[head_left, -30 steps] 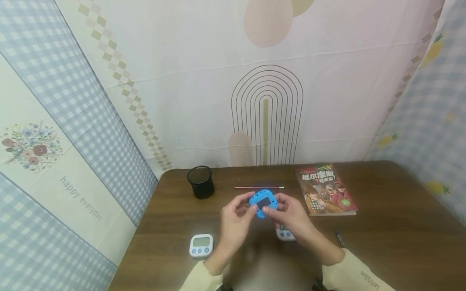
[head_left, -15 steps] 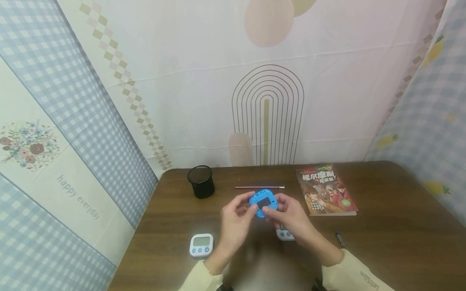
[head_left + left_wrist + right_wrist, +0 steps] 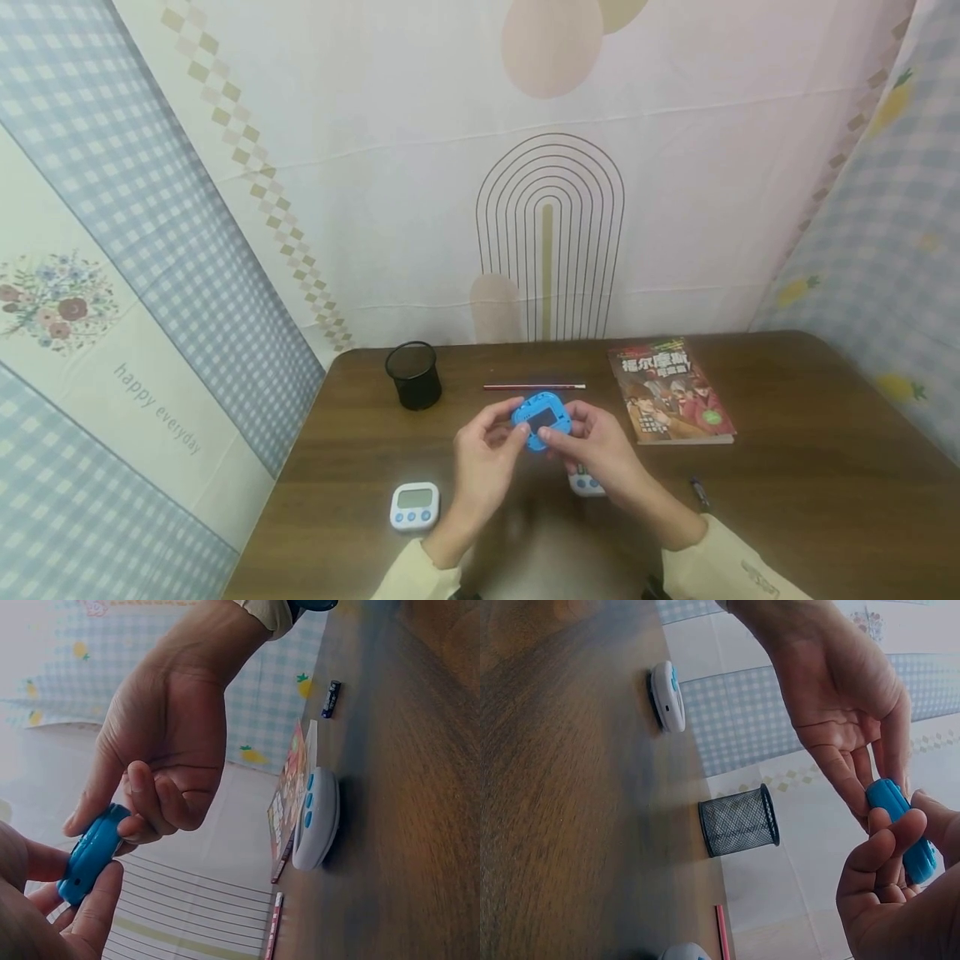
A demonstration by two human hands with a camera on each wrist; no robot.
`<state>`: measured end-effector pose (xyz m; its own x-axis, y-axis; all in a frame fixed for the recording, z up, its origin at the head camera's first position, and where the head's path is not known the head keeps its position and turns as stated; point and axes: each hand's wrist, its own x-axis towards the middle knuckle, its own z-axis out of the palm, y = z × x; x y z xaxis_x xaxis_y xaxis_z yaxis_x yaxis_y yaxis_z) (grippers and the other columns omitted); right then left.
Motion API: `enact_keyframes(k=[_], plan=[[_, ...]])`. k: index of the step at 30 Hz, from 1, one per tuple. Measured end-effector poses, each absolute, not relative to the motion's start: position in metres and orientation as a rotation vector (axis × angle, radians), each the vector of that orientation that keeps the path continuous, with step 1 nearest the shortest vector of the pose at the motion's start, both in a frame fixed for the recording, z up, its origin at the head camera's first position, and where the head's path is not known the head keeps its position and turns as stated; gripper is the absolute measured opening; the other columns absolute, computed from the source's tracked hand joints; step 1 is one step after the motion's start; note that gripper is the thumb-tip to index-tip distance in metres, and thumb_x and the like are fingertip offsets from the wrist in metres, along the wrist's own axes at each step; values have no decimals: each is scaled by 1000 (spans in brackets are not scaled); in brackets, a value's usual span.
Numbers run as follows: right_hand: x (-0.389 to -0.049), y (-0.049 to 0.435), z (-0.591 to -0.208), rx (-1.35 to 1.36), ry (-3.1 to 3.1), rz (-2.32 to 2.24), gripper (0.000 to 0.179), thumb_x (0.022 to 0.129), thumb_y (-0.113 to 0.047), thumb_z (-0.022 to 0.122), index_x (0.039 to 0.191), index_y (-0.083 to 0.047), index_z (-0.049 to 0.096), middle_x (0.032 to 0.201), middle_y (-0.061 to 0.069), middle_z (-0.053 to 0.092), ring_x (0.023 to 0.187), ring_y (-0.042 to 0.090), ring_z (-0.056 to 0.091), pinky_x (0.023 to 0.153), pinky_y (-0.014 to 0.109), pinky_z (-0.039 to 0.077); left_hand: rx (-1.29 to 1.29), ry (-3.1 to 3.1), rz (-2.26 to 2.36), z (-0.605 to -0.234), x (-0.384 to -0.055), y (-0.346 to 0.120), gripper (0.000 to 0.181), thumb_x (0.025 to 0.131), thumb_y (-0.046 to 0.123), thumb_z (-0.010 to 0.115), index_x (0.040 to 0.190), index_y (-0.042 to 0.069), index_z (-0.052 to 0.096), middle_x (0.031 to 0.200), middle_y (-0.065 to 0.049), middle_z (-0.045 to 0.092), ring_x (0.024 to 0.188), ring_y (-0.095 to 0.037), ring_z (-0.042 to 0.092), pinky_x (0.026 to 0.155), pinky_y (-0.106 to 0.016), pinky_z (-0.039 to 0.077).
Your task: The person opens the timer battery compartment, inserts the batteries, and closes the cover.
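Head view: we see a brown wooden table (image 3: pixel 810 433) standing against a pale wall cloth (image 3: pixel 375 233), which bears thin arch lines and soft round shapes. On the left hangs a blue checked cloth (image 3: pixel 217 317), and on the right another checked cloth (image 3: pixel 892 275) with yellow pineapples.

The blue device (image 3: pixel 542 417), with a dark rectangle in its middle, is held up above the table. The left hand (image 3: pixel 483 454) and the right hand (image 3: pixel 606 446) pinch it from both sides between thumbs and fingers.

From this device we find the thin red stick (image 3: pixel 517 387) at twelve o'clock, the book (image 3: pixel 671 396) near three, the small dark cylinder (image 3: pixel 700 492) at four, the second timer (image 3: pixel 587 484) at five, partly covered by the right hand, the white timer (image 3: pixel 415 507) at eight, and the black mesh cup (image 3: pixel 420 387) at ten.

On the book we can read 福尔摩斯; the smaller characters are not clear to us. The left cloth says "happy everyday". The print on the right sleeve (image 3: pixel 738 567) we cannot read.

Compared with one second earlier, the grip stays the same and the table things keep their places; only the left cloth's writing appears slightly closer to the picture's edge.
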<state>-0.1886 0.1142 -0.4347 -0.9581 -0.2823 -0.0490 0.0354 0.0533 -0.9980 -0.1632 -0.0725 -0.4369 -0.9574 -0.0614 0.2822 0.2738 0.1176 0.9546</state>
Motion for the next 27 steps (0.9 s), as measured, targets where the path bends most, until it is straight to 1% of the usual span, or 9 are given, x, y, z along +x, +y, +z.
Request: enact_keyframes(k=[5,8,12,21,27], plan=[[-189,114,-435,-236,2118,-1996,39,98,-22,78,118,4,58,87,15,75,59,15,60,58,24,52,-221,-2134,-1924,-436,-163,-71,29,99,10,75,127,13,75,122,-7,76,98,-23,77,89,-30,64],[-188,114,-435,-235,2120,-1995,39,98,-21,78,118,5,57,85,13,74,59,15,60,58,25,53,-219,-2151,-1912,-436,-162,-70,29,99,9,75,127,14,75,121,-4,75,97,-19,76,89,-29,64],[-187,112,-435,-227,2118,-1999,38,98,-20,78,117,5,57,83,12,73,60,16,60,58,25,53,-223,-2161,-1883,-436,-161,-69,29,98,8,76,127,13,75,121,-4,76,96,-17,76,89,-30,64],[-185,110,-437,-255,2118,-2080,37,99,-17,77,119,8,58,84,16,73,57,15,59,55,24,51,-214,-2130,-1904,-438,-162,-69,27,99,10,76,125,11,75,119,-8,76,99,-24,77,89,-31,64],[-183,109,-435,-264,2119,-2127,38,100,-15,75,123,9,57,82,10,74,57,16,59,54,24,51,-173,-2082,-1992,-435,-162,-69,26,98,5,75,123,6,75,118,-14,75,96,-29,78,84,-29,65]])
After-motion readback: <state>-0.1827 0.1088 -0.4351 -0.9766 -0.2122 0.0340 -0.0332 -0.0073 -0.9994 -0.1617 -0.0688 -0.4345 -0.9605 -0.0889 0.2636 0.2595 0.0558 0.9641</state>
